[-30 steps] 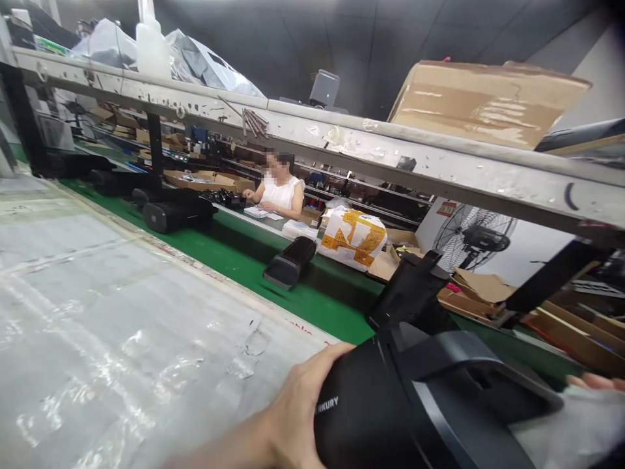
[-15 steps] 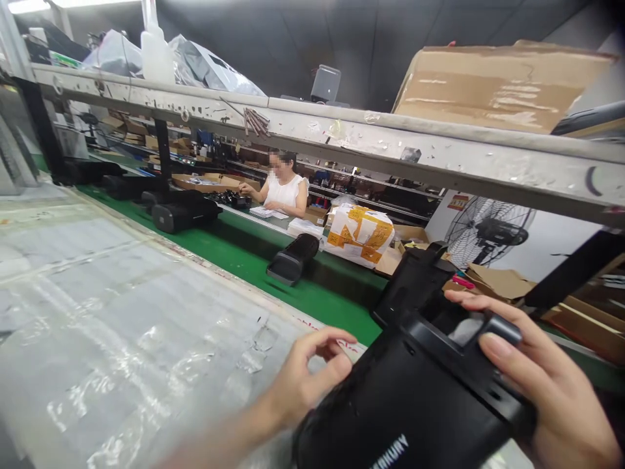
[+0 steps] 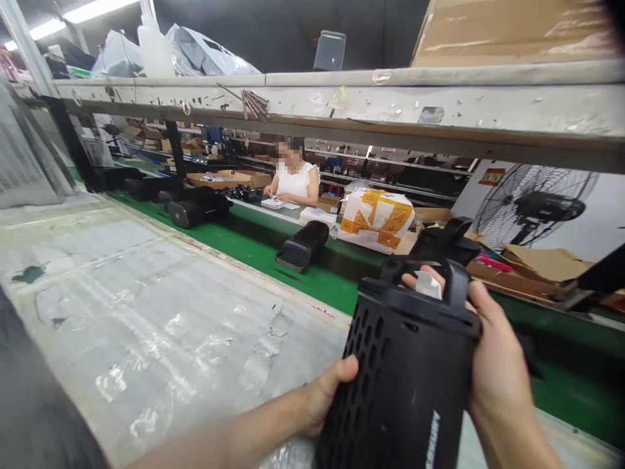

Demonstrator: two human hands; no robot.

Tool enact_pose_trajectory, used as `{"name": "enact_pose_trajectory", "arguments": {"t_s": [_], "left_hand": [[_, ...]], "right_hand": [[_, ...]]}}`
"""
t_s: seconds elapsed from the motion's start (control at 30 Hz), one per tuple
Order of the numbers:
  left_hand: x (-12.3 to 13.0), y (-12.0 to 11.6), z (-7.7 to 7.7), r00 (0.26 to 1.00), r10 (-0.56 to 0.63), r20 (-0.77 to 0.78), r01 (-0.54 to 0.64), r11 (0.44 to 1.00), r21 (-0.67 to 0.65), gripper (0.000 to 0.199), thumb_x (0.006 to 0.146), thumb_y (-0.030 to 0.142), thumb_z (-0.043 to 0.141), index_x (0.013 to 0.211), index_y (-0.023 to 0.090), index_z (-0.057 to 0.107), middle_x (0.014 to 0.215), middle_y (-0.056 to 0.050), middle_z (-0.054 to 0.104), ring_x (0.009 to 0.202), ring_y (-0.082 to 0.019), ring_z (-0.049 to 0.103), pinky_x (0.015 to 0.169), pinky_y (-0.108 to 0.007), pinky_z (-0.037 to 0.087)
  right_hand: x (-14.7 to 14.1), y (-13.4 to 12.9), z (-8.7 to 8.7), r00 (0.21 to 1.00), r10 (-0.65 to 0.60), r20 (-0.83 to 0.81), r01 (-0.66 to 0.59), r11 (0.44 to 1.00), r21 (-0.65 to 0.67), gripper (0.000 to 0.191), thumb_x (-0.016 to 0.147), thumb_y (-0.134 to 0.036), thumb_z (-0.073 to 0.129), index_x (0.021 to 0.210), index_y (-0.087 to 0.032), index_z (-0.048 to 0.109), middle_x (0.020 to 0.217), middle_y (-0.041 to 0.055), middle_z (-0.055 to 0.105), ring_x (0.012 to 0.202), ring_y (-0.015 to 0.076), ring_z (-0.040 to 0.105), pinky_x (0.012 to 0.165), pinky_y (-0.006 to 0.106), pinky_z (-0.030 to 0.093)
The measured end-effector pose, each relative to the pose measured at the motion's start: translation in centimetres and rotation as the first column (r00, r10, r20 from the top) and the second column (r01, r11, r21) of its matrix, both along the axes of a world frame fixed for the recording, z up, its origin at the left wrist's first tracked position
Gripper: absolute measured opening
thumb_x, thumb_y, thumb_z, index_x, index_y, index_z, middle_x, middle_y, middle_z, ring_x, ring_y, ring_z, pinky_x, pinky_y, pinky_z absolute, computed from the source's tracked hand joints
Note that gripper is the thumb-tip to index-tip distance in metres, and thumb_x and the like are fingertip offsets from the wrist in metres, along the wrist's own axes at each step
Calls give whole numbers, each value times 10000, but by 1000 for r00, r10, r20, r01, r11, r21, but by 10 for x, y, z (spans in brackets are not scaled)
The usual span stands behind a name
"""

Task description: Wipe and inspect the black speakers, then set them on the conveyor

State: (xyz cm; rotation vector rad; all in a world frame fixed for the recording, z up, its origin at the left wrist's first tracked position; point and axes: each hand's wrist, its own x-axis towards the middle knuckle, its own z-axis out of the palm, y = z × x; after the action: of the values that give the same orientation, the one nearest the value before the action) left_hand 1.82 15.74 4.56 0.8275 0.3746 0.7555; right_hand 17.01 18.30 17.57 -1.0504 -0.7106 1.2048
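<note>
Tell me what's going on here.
A person holds a black cylindrical speaker upright in both hands, its perforated grille facing them. The left hand grips its lower side, and the right hand wraps its upper side, near a small white tag at the top. Beyond, a similar black unit lies on a green conveyor belt, and a co-worker sits farther along, handling white papers.

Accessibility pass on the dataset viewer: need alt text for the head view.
The person's left hand and right hand hold a black perforated cylindrical speaker upright over a plastic-covered workbench. Beyond it, a similar speaker lies on a green conveyor belt, and a co-worker in a white sleeveless top works farther along.
</note>
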Motion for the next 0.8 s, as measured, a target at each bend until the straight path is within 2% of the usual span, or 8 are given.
{"name": "enact_pose_trajectory", "arguments": {"t_s": [0.1,0.17,0.3,0.4,0.47,0.57,0.7,0.8], "left_hand": [[-2,8,-8,999,28,21,-24,982,-186,872,616,833,559,1084,109,688,1000,-114,720,1028,-282,643,927,-349,478],[-5,13,-6,996,83,43,-72,973,-219,836,665,809,544,1069,90,686,957,-117,728,1003,-276,655,916,-341,485],[-13,20,16,976,188,110,-165,969,-185,744,733,725,574,1074,71,672,969,-133,727,1010,-283,660,943,-355,484],[-18,24,37,958,264,108,-246,957,-156,697,743,676,616,1093,75,663,1033,-143,714,1053,-293,647,981,-378,477],[-20,24,47,931,353,89,-340,931,-133,658,737,611,677,1144,96,643,1087,-136,700,1098,-289,628,1004,-377,470],[-22,23,53,864,500,57,-497,866,-60,642,705,483,776,1224,152,596,1194,-111,659,1169,-272,590,1038,-359,454],[-20,19,52,799,601,-17,-599,799,48,558,719,443,786,1177,186,600,1222,-92,643,1181,-269,579,1042,-372,444],[-19,16,53,766,640,-67,-632,768,105,576,706,462,790,1167,181,590,1214,-94,641,1174,-276,575,1041,-388,436]], "right_hand": [[-9,7,-16,999,-50,-21,45,982,-182,511,788,-654,580,1056,-239,709,1024,36,703,1082,275,611,878,338,538],[-14,9,-26,999,8,32,-2,983,-186,572,768,-715,572,1049,-236,707,1049,36,698,1146,282,572,948,353,503],[-22,3,-35,955,271,121,-260,961,-97,638,724,-767,580,1105,-264,681,1191,5,644,1213,261,519,1068,354,402],[-26,-3,-32,922,312,228,-307,950,-56,673,689,-752,636,1186,-299,630,1315,-40,562,1312,207,412,1139,300,285],[-26,-3,-30,932,321,169,-321,947,-28,690,659,-693,701,1212,-291,611,1334,-27,547,1327,219,389,1119,318,327],[-22,4,-34,940,339,28,-339,941,-7,635,578,-499,801,1150,-271,644,1261,1,599,1249,265,475,973,335,483],[-10,16,-48,897,420,139,-415,908,-65,461,567,-366,819,983,-198,708,1116,55,664,1061,266,591,799,297,529],[2,19,-50,867,426,258,-400,904,-149,515,536,-381,835,987,-170,704,1038,68,684,944,271,617,753,321,498]]}}
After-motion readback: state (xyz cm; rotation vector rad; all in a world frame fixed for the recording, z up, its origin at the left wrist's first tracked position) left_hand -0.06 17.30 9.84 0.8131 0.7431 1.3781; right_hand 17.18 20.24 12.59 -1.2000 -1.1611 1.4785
